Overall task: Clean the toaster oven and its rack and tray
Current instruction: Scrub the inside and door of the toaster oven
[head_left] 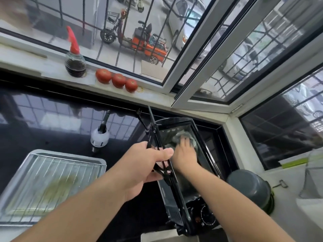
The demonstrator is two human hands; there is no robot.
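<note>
So the oven (183,172) is stood on the dark counter (52,119) in the corner under the window, tipped so the cavity faces up toward the camera, probably so the inside can be reached without crouching. The door (157,145) is swung open to the left and is gripped by the left hand (148,165), fingers and thumb curled round its edge and hinge arm. Most likely it's held that way so it doesn't flop shut and so the oven is steadied while scrubbing.

The right hand (185,152) is down inside the cavity, fingers laid fairly flat and pressed onto a grey cloth (181,137) against the inner wall. Bit blurry there, so the exact finger spread can't be told.

The rack (52,175) is laid in the tray (97,162), parked well off to the left, presumably kept out of the way until the oven is done. Some greenish smear seems to be on them, so they're judged not yet cleaned.
</note>
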